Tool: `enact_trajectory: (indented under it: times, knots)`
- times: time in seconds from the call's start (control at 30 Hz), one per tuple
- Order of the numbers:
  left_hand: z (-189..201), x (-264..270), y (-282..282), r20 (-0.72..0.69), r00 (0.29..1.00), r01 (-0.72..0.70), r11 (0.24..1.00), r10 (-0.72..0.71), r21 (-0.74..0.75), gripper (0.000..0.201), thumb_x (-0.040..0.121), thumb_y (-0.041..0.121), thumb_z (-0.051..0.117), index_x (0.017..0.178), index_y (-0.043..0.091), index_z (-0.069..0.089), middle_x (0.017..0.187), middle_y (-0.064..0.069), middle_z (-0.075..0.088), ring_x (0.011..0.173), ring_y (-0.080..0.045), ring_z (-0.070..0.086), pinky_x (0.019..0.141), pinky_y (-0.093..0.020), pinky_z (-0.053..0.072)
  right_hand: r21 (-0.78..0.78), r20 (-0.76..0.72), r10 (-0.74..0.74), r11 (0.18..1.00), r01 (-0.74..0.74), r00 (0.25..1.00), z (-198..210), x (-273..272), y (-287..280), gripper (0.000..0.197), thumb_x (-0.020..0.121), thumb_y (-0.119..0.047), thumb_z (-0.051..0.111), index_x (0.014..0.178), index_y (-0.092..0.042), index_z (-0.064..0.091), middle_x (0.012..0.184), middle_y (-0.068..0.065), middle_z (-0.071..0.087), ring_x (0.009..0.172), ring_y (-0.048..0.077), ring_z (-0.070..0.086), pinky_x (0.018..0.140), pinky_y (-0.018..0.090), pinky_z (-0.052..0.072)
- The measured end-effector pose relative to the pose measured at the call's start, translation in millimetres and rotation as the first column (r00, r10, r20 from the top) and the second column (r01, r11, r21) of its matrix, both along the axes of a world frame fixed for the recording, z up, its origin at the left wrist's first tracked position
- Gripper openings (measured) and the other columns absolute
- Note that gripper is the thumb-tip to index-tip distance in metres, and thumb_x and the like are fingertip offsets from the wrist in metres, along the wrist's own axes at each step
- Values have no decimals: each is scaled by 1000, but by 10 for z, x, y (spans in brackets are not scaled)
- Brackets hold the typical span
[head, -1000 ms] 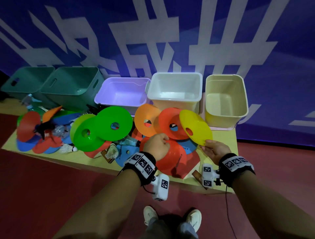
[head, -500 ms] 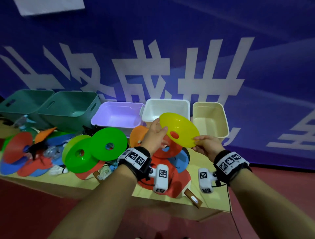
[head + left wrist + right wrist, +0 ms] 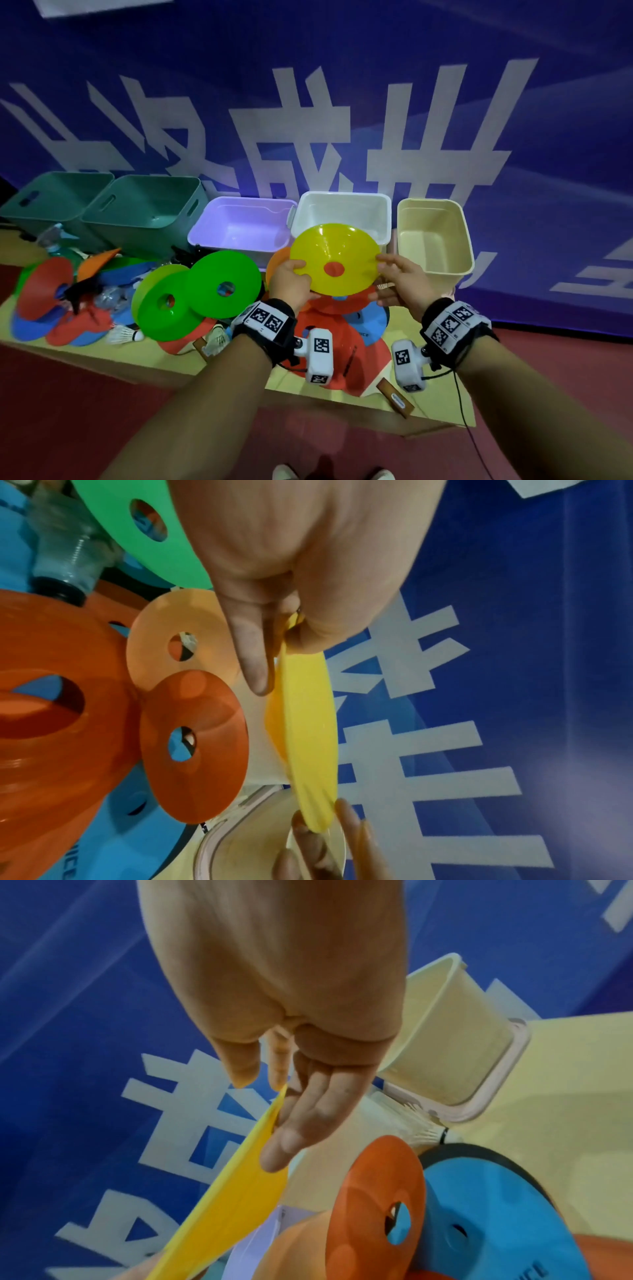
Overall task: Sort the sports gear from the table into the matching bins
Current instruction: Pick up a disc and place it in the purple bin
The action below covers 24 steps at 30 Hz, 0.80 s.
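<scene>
A yellow disc cone point(image 3: 335, 260) with a round centre hole is held up in front of the white bin point(image 3: 342, 196). My left hand point(image 3: 295, 274) pinches its left rim, thumb on the upper face. My right hand point(image 3: 385, 270) pinches the right rim. In the left wrist view the yellow disc point(image 3: 308, 723) shows edge-on between thumb and forefinger of my left hand point(image 3: 277, 653). In the right wrist view my right hand point(image 3: 274, 1096) has the yellow disc's point(image 3: 240, 1191) rim between the thumb side and nearly straight fingers.
The bins line the table's back edge: two green bins point(image 3: 147, 209), a purple bin point(image 3: 239, 226), the white one and a cream bin point(image 3: 431, 246). Green discs point(image 3: 224, 287), red, orange and blue discs and shuttlecocks point(image 3: 125, 334) cover the wooden table point(image 3: 102, 356).
My left hand left the red disc on the table and took the yellow disc's left rim. Both hands have raised the disc toward the white bin, and its face has turned toward me.
</scene>
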<state>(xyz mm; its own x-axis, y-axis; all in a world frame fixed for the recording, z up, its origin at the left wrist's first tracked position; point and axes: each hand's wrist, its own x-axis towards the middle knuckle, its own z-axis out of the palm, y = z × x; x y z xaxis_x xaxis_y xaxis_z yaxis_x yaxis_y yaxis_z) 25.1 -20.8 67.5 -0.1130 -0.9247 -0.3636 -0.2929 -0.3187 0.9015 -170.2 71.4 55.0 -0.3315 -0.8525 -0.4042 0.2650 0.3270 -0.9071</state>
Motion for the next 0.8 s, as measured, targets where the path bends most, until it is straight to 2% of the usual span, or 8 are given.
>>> enact_trajectory:
  times: [0.07, 0.2, 0.33, 0.4, 0.5, 0.6, 0.7, 0.8]
  knots:
    - [-77, 40, -54, -16, 998, -54, 999, 54, 1, 39, 89, -8, 46, 123, 8, 55, 119, -16, 56, 87, -37, 66, 68, -50, 60, 40, 19, -36, 999, 35, 999, -148, -32, -9, 24, 99, -25, 52, 123, -20, 50, 85, 17, 64, 65, 34, 67, 55, 34, 57]
    - [-247, 88, -99, -5, 991, -134, 991, 134, 16, 41, 89, -9, 47, 125, 8, 56, 118, -13, 53, 74, -27, 65, 60, -43, 61, 280, -94, -49, 957, 73, 994, -726, -118, 18, 31, 96, -16, 54, 126, -9, 49, 81, 12, 61, 61, 25, 58, 55, 29, 46]
    - [-380, 136, -68, 22, 982, -189, 981, 188, 45, 40, 88, -8, 48, 123, 9, 58, 121, -13, 53, 67, -25, 66, 62, -46, 61, 489, -169, 78, 872, 15, 983, -1247, -106, 52, 56, 91, -16, 61, 143, -9, 42, 109, 13, 54, 88, 29, 53, 66, 38, 46]
    - [-402, 170, -41, 28, 980, -198, 978, 196, 65, 38, 89, -8, 47, 120, 10, 58, 123, -12, 52, 75, -30, 66, 62, -44, 61, 527, -177, 108, 850, 2, 978, -1359, -82, 42, 60, 93, -15, 59, 147, -8, 35, 117, 13, 53, 90, 30, 52, 71, 41, 48]
    - [-423, 244, -40, 57, 981, -187, 980, 183, 66, 40, 91, -7, 46, 127, 8, 55, 125, -12, 51, 82, -30, 65, 61, -40, 61, 544, -203, 132, 839, -1, 970, -1459, -62, -11, 65, 89, -8, 58, 148, -3, 31, 117, 17, 57, 82, 29, 52, 65, 37, 42]
    - [-445, 287, -66, 69, 983, -177, 982, 172, 62, 41, 91, -6, 46, 129, 8, 54, 131, -17, 50, 78, -27, 65, 65, -40, 61, 542, -248, 113, 839, 41, 962, -1534, -99, -59, 73, 85, -7, 62, 149, -2, 28, 129, 20, 55, 89, 28, 51, 72, 35, 43]
    - [-448, 291, -78, 64, 983, -174, 983, 170, 56, 41, 91, -7, 47, 129, 8, 54, 131, -18, 50, 76, -27, 66, 65, -40, 61, 538, -248, 102, 841, 49, 963, -1539, -108, -85, 63, 84, -3, 62, 142, 4, 40, 102, 15, 58, 81, 26, 50, 69, 35, 42]
    - [-444, 281, -82, 57, 986, -161, 985, 158, 66, 41, 91, -7, 47, 129, 8, 54, 130, -17, 50, 81, -31, 67, 65, -41, 61, 506, -218, 62, 861, 58, 974, -1518, -107, -93, 46, 86, 4, 59, 131, 8, 50, 75, 11, 56, 60, 25, 50, 48, 28, 44]
